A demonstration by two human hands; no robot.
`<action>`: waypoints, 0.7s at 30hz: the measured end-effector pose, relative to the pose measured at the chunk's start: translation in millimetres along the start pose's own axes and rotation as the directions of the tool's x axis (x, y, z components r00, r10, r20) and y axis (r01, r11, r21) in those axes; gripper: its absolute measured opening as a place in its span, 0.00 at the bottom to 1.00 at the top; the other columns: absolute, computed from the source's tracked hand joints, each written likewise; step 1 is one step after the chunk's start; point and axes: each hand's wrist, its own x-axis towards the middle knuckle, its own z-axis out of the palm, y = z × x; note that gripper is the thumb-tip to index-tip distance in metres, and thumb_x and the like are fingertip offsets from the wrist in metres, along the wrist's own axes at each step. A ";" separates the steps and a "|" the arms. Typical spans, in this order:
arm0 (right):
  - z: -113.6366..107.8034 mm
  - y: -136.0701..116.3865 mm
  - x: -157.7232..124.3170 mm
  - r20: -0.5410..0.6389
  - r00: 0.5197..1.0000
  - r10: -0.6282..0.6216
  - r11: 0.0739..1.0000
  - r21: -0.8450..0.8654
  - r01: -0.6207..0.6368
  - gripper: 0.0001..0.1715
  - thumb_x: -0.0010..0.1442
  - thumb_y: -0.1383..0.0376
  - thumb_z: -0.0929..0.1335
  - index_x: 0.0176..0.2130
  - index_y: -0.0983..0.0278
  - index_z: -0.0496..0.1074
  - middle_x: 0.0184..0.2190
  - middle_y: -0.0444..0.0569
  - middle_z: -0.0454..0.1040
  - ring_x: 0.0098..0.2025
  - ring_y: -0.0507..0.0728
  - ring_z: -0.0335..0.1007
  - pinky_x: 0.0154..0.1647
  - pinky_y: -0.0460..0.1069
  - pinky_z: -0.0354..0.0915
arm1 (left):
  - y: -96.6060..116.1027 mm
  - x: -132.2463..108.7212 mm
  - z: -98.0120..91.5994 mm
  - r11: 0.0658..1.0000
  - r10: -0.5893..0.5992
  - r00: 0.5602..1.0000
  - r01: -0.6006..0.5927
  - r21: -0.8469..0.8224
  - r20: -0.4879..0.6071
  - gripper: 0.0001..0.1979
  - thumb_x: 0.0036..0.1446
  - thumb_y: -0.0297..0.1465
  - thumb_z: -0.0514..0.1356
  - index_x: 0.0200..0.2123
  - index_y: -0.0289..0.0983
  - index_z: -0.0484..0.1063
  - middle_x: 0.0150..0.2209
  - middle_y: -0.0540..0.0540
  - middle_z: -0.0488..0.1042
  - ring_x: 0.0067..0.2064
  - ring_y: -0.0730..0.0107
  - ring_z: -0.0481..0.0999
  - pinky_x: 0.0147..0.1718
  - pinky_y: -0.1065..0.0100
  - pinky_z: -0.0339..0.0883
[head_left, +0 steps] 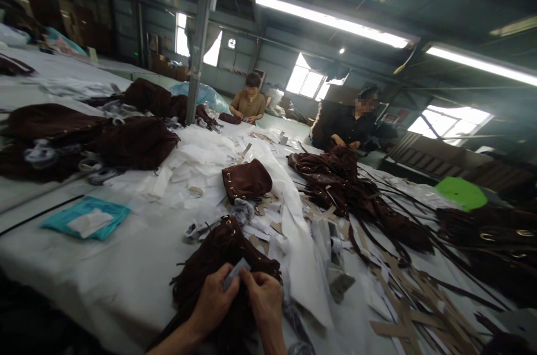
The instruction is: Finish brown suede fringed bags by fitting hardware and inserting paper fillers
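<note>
Between my two hands, over a dark brown fringed bag [229, 240], is a small pale strip [235, 274]. My left hand [218, 294] is closed with thumb and fingers pinching the strip's lower left side. The fingertips of my right hand [264, 296] are pressed together at the strip's upper right end. Beneath both hands lies the bag, its gold eyelets showing along the top edge. Just past it sits a clump of grey plastic wrapping [242, 211], and beyond that a smaller brown bag [247, 179] with eyelets.
Brown bags [134, 140] are heaped at left, near a teal packet [88, 218]. More bags [335, 176], long straps and cardboard strips [413, 316] cover the right side. White paper [293, 232] runs down the middle. A metal post [200, 42] rises behind; two people work at the far side.
</note>
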 end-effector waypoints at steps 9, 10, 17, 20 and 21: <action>4.7 5.5 -1.5 -0.026 0.999 0.037 0.998 0.060 -0.036 0.21 0.46 0.48 0.72 0.24 0.64 0.75 0.15 0.45 0.70 0.16 0.53 0.63 0.15 0.46 0.57 | -2.8 8.3 -9.7 0.855 -0.165 0.961 0.252 -0.454 0.223 0.18 0.51 0.44 0.62 0.30 0.33 0.70 0.21 0.54 0.65 0.21 0.77 0.60 0.18 0.76 0.52; 3.9 6.7 0.2 -0.023 0.999 0.026 0.997 0.072 -0.024 0.21 0.45 0.48 0.72 0.23 0.63 0.74 0.14 0.44 0.69 0.16 0.53 0.63 0.15 0.46 0.57 | -1.9 8.8 -9.8 0.793 -0.198 0.947 0.307 -0.527 0.255 0.17 0.51 0.43 0.62 0.29 0.33 0.69 0.20 0.55 0.63 0.20 0.79 0.58 0.16 0.78 0.49; 2.0 23.1 1.2 0.068 0.998 0.011 0.968 0.248 -0.027 0.32 0.46 0.38 0.67 0.19 0.64 0.69 0.10 0.40 0.62 0.13 0.48 0.54 0.14 0.45 0.52 | 2.4 9.1 -8.5 0.153 -0.267 0.705 0.704 -0.693 0.657 0.09 0.54 0.33 0.59 0.30 0.31 0.67 0.18 0.57 0.58 0.17 0.86 0.48 0.15 0.83 0.43; 0.3 22.7 -1.9 0.057 0.998 0.039 0.951 0.303 -0.055 0.41 0.49 0.32 0.58 0.24 0.65 0.72 0.09 0.40 0.60 0.13 0.49 0.53 0.14 0.45 0.51 | 5.8 8.1 -6.8 0.468 -0.299 0.824 0.567 -0.678 0.482 0.12 0.53 0.38 0.61 0.28 0.33 0.67 0.18 0.57 0.59 0.16 0.84 0.50 0.14 0.80 0.43; -0.2 20.0 -2.5 0.059 0.998 0.024 0.955 0.295 -0.041 0.43 0.50 0.32 0.57 0.24 0.66 0.73 0.10 0.41 0.61 0.14 0.49 0.54 0.15 0.45 0.52 | 7.7 7.4 -6.9 0.621 -0.269 0.877 0.474 -0.624 0.398 0.14 0.53 0.40 0.62 0.29 0.33 0.68 0.18 0.56 0.60 0.17 0.82 0.52 0.14 0.79 0.45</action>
